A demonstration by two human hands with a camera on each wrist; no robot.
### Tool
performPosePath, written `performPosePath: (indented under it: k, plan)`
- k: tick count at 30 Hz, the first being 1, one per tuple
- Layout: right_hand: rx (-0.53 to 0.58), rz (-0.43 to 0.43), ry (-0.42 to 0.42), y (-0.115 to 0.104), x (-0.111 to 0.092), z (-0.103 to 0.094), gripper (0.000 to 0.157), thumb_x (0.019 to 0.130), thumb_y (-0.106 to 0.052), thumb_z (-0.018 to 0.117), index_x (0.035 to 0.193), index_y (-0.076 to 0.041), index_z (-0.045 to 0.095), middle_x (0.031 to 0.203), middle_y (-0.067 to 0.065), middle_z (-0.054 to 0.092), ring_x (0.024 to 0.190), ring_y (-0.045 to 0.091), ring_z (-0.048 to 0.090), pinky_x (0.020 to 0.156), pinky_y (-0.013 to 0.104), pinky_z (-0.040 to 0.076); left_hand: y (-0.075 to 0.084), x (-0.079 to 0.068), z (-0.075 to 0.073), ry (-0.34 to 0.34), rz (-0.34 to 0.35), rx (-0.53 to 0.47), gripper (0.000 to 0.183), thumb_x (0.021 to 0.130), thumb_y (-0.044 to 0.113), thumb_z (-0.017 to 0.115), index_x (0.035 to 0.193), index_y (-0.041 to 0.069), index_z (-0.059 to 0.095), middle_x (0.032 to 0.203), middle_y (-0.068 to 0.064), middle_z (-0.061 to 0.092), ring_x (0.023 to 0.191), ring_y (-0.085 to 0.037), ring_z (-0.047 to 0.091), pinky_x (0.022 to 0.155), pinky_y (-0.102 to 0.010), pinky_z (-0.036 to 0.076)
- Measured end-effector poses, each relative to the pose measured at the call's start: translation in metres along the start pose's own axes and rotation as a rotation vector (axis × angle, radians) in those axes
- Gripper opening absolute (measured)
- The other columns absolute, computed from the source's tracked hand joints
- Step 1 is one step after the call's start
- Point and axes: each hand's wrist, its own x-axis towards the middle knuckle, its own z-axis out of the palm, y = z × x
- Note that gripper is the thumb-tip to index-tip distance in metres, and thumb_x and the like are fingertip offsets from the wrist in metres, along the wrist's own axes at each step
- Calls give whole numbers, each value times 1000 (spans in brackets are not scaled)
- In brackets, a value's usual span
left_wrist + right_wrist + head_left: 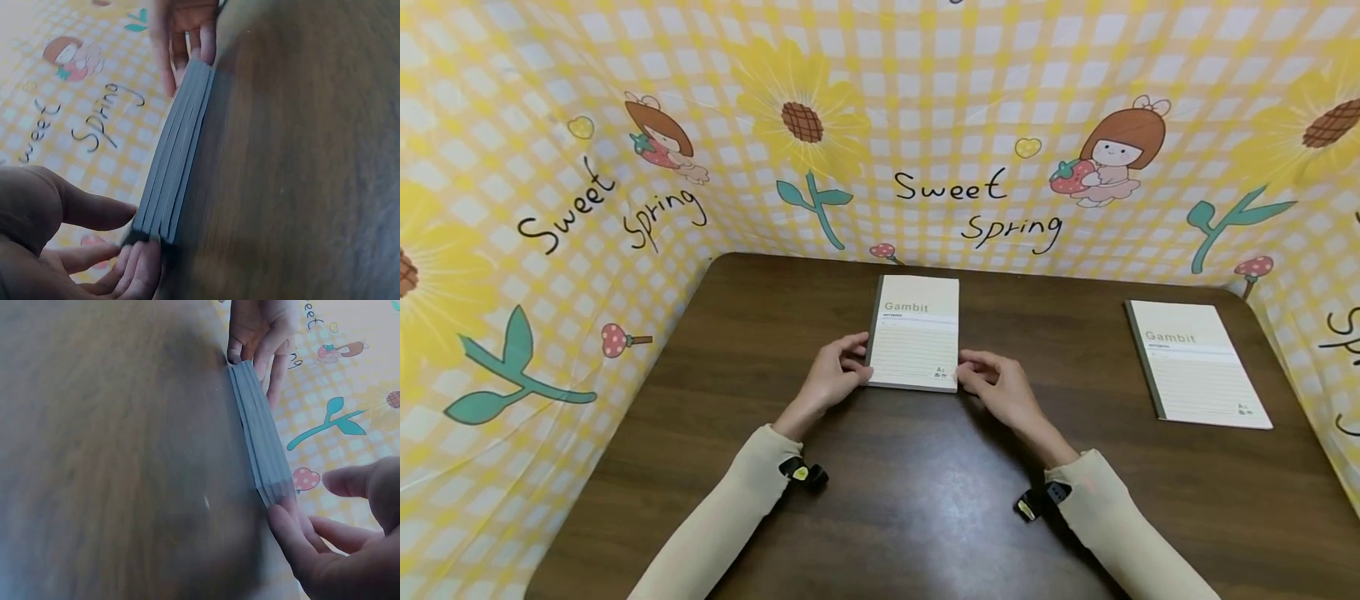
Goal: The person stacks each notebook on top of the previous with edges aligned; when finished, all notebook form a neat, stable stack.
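Reaching in from the near edge of the dark wooden counter, two cream sleeves end in wrist straps, and both hands meet at the near corners of a stack of notebooks. The left hand touches the stack's near left corner, its grip loosely curved with fingertips against the edge; the left wrist view shows the fingers pressing the corner of the stack rather than wrapping round it. The right hand mirrors it at the near right corner, its grip relaxed too, fingertips laid against the stack's end.

The stack lies flat near the middle of the counter, squared up, several thin notebooks deep as its grey layered edges show. Its top cover is pale cream with a darker band, the word "Gambit", ruled lines below and a grey spine along the left.

Well to the right of the stack lies a single notebook of the same design, slightly turned. Beyond the stack rises a yellow checked backdrop printed with sunflowers, girls and "Sweet Spring".
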Motion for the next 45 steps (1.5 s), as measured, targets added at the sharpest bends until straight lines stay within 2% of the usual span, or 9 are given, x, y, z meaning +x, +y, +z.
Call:
performPosePath:
  k: [7, 15, 21, 28, 34, 36, 40, 43, 45]
  plan:
    - [-71, -47, -74, 7, -25, -23, 41, 102, -15, 68, 140, 0, 62, 120, 21, 73, 102, 30, 76, 77, 24, 61, 16, -8, 18, 83, 181, 321, 71, 87, 9, 83, 151, 4, 53, 137, -23, 56, 120, -38, 59, 100, -49, 52]
    - [-281, -158, 1, 21, -55, -62, 36, 98, -9, 72, 133, -3, 66, 114, 15, 76, 96, 24, 76, 76, 22, 58, 32, -15, 54, 21, 440, 553, 63, 92, 22, 81, 148, 8, 56, 158, -24, 43, 146, -42, 41, 120, -63, 34]
    - [-380, -213, 81, 32, -78, -96, 36, 96, -7, 74, 131, -1, 67, 116, 16, 76, 97, 21, 75, 80, 21, 60, 47, -19, 87, -167, 567, 679, 66, 96, 28, 76, 154, 11, 50, 165, -21, 37, 153, -36, 36, 124, -56, 34]
    - [-391, -173, 127, 46, -97, -136, 35, 97, -8, 73, 131, -1, 67, 120, 21, 74, 94, -11, 65, 70, 13, 55, 77, -18, 129, -409, 706, 787, 71, 101, 38, 69, 160, 12, 41, 169, -16, 34, 157, -29, 35, 129, -43, 31]
    - [-438, -117, 188, 56, -109, -174, 36, 101, -14, 70, 134, -1, 65, 124, 25, 71, 94, -24, 55, 68, 9, 51, 108, -14, 174, -609, 794, 885, 72, 106, 46, 57, 165, 17, 30, 174, -8, 24, 161, -24, 27, 131, -34, 24]
    - [-458, -103, 214, 58, -113, -185, 36, 101, -15, 69, 135, -1, 65, 123, 21, 72, 93, -26, 53, 68, 9, 51, 117, -12, 189, -663, 796, 930, 73, 107, 50, 53, 167, 19, 26, 176, -5, 20, 163, -23, 23, 132, -31, 22]
    - [-488, -63, 275, 66, -123, -205, 36, 100, -16, 70, 133, -1, 66, 113, -7, 74, 90, -27, 53, 64, 10, 51, 133, -10, 219, -750, 775, 991, 75, 107, 58, 45, 168, 23, 20, 177, 0, 13, 164, -19, 16, 132, -28, 18]
    - [-513, -30, 319, 73, -131, -218, 36, 100, -15, 71, 132, 0, 66, 110, -1, 77, 87, -30, 50, 63, 6, 49, 143, -6, 242, -773, 751, 1029, 76, 106, 62, 42, 168, 27, 17, 178, 5, 8, 165, -15, 11, 132, -29, 19]
    - [-540, -14, 347, 78, -136, -226, 36, 99, -15, 72, 131, 2, 67, 116, 17, 75, 88, -33, 46, 65, 1, 46, 148, -3, 256, -774, 735, 1061, 77, 105, 65, 40, 168, 30, 14, 177, 8, 4, 165, -12, 7, 132, -30, 20]
